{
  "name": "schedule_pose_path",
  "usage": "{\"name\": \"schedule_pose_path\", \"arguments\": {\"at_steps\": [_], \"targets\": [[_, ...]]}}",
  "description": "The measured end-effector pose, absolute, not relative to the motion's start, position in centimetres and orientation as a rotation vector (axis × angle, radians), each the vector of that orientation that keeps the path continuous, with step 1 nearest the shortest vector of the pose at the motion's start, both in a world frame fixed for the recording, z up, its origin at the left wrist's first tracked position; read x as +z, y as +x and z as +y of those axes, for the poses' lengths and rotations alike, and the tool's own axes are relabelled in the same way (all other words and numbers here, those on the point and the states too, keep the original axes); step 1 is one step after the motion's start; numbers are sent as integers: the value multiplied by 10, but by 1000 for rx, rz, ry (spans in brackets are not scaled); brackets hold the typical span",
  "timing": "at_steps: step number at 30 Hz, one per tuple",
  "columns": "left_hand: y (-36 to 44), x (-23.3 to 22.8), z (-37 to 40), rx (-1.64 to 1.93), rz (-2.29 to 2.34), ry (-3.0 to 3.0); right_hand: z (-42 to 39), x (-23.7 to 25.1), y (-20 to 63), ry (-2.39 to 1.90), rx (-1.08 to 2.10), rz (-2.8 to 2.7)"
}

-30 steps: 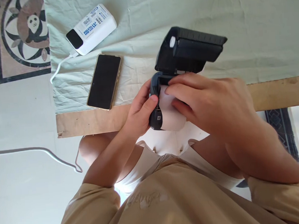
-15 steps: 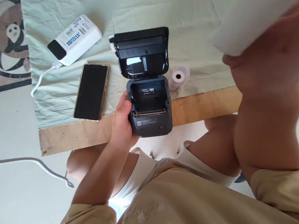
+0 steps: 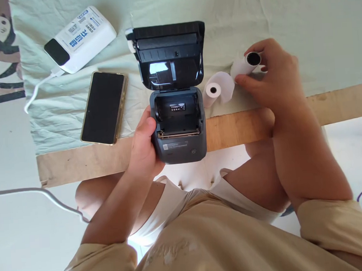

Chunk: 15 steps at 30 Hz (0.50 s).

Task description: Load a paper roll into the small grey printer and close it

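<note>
A small printer (image 3: 178, 127) sits open at the table's near edge, steadied by the left hand (image 3: 142, 144).

Its lid stands upright and the paper bay shows bare. The right hand (image 3: 271, 77) has fingers closed around a paper roll (image 3: 246, 64) on the pale green cloth (image 3: 300, 28); a second roll (image 3: 217, 88) lies just beside the printer. A dark phone (image 3: 104, 108) and white power bank (image 3: 79, 39) rest to the left.

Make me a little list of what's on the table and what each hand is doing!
left hand: grips the side of the small printer, lid open, paper bay empty
right hand: holds a paper roll on the cloth
second roll: lies beside the printer
phone: dark screen, face up
power bank: white, cable plugged in
table cover: pale green cloth
</note>
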<state>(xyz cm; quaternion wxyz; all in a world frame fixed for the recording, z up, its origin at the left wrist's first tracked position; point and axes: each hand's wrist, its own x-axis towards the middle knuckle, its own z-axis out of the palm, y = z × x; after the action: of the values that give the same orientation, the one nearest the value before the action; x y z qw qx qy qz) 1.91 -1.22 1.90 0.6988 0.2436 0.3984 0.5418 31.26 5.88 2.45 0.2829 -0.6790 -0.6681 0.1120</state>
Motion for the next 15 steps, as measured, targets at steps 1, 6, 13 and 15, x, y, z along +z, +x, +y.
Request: {"name": "schedule_pose_path", "arguments": {"at_steps": [1,6,13,15], "targets": [[19,19,-12,1219,879,539,55,28,312,-1796,292,-1808],[21,17,-13,1257,889,544,27,60,290,-1379,25,-1899],[19,18,-13,1235,921,561,30,39,241,-1438,245,-2105],[19,18,-14,1237,930,555,34,31,237,-1522,351,-2128]]}}
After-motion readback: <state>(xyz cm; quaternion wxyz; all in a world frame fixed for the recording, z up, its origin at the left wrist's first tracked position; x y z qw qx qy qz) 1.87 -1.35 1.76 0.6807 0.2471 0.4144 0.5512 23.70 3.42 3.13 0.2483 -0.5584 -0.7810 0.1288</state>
